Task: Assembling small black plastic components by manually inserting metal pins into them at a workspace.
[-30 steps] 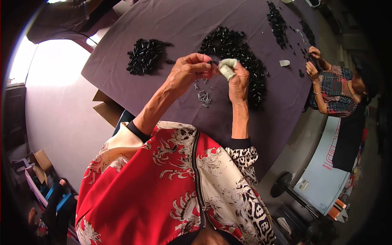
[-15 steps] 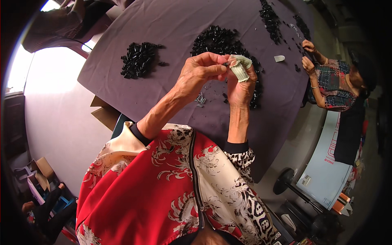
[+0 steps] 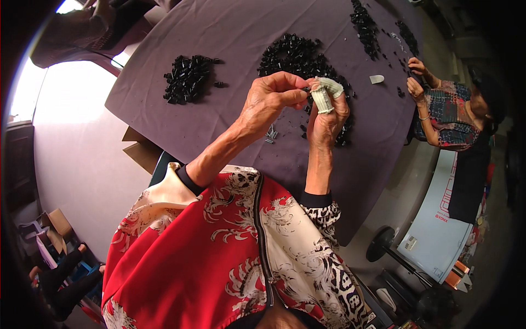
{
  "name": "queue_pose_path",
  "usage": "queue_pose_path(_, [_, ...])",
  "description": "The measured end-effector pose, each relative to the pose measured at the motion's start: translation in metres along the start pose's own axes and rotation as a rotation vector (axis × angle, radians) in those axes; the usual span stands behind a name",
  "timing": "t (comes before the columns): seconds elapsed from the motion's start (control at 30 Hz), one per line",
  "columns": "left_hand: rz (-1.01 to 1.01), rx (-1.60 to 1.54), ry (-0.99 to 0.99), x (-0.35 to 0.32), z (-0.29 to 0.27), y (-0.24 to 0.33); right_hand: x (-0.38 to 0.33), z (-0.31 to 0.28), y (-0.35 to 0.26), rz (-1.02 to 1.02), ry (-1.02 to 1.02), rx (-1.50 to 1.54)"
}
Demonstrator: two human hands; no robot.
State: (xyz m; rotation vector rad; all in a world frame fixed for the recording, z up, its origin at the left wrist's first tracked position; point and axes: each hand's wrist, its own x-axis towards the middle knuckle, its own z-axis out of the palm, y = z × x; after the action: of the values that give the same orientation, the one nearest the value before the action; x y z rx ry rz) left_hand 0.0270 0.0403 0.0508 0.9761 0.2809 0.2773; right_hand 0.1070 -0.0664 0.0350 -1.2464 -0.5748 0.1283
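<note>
Above the table, my left hand [image 3: 274, 97] and my right hand [image 3: 327, 123] meet at their fingertips. Thumb and forefinger of the left are pinched together; a small dark piece shows at their tips, too small to name. Ribbed off-white finger covers [image 3: 323, 101] wrap the thumb and a finger of my right hand, which is closed toward the same spot; the covers hide what it grips. Behind the hands spreads a pile of small black parts [image 3: 290, 54], running on past the right hand. Small silvery pins [image 3: 270, 134] lie below the left wrist.
On the purple-grey tablecloth [image 3: 230, 33], another heap of black parts [image 3: 186, 79] sits at the left, with further rows [image 3: 364, 30] at the far right. A loose off-white finger cover [image 3: 376, 79] lies nearby. A co-worker [image 3: 452, 112] handles parts at the right edge. A cardboard box [image 3: 143, 156] stands beside the table.
Both hands have shifted slightly right, still together. The right hand has turned a little, so its covered fingers sit at a different angle.
</note>
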Motion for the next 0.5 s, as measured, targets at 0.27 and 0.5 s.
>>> queue_pose_path(0.27, [-0.001, 0.052, 0.014, -0.001, 0.002, 0.001, -0.003, 0.000, -0.006, -0.106, 0.000, -0.212])
queue_pose_path(0.5, [-0.008, 0.156, 0.050, -0.001, 0.004, 0.007, -0.002, 0.000, -0.009, -0.091, -0.025, -0.253])
